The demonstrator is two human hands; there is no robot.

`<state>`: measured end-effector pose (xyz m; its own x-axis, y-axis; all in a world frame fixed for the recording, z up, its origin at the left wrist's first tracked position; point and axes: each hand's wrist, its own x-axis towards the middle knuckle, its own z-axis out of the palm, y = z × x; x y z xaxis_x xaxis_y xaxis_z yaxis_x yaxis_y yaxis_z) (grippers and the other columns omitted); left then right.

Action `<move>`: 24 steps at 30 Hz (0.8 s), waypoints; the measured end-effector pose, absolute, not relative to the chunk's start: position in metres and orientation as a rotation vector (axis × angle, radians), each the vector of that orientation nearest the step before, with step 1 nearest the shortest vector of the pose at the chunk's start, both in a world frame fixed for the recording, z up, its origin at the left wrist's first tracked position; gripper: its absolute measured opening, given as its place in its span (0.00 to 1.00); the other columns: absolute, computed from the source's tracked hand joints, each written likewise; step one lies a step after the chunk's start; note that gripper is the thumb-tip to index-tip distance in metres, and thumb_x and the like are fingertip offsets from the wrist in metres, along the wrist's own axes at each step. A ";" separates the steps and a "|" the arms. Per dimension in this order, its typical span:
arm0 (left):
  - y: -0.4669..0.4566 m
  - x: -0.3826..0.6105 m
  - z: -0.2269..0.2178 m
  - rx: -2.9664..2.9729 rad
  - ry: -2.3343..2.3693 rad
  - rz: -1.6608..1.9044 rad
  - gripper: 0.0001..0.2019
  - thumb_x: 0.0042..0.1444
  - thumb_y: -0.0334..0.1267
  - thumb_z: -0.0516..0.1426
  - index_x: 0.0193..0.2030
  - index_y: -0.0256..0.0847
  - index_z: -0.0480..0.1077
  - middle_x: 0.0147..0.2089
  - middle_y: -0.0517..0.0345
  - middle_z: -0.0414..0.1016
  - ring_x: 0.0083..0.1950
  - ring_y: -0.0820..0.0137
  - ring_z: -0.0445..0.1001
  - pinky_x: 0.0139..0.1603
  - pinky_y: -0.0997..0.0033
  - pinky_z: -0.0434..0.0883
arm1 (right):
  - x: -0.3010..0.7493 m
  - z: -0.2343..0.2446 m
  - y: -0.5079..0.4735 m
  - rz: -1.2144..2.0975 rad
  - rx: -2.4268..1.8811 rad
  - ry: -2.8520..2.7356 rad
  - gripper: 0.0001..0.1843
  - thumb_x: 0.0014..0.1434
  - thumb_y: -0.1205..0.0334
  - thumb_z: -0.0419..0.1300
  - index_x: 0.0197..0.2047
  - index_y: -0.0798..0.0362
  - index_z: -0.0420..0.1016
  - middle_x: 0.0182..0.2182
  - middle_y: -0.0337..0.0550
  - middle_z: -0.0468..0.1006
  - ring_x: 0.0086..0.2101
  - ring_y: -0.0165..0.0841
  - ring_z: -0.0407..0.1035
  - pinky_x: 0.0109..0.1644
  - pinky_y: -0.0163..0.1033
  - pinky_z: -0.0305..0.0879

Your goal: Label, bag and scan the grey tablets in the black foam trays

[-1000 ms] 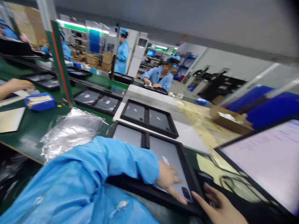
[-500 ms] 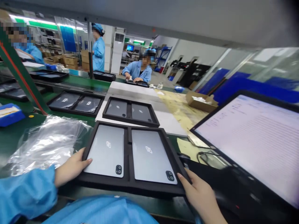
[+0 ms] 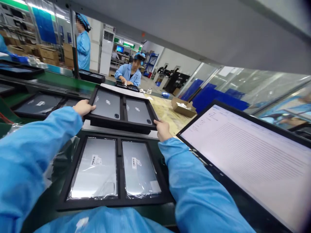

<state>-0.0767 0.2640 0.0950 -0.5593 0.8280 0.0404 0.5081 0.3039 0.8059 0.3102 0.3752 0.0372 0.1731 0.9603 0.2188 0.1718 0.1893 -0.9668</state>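
Observation:
Both my hands hold a black foam tray raised above the bench, a little ahead of me. My left hand grips its left edge and my right hand grips its right front corner, fingers closed. Two grey tablets lie camera side up in it. Below and nearer to me, a second black tray rests on the bench with two tablets wrapped in clear film, each bearing a barcode label.
A tilted monitor with a white document stands at my right. Clear plastic bags lie at the left. More trays ride the green conveyor. A cardboard box sits further back. Other workers in blue coats stand beyond.
My hands lifted the tray of bare tablets off the bench and carried it forward. A tray of film-wrapped tablets now shows beneath it. The camera turned a little left.

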 end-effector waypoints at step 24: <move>0.324 -0.080 -0.008 0.814 2.002 1.493 0.19 0.38 0.30 0.62 0.41 0.34 0.77 0.40 0.50 0.81 0.47 0.57 0.78 0.51 0.63 0.73 | 0.310 -0.072 0.461 0.702 -1.262 -1.033 0.20 0.45 0.54 0.61 0.39 0.56 0.83 0.35 0.46 0.85 0.46 0.44 0.79 0.53 0.46 0.74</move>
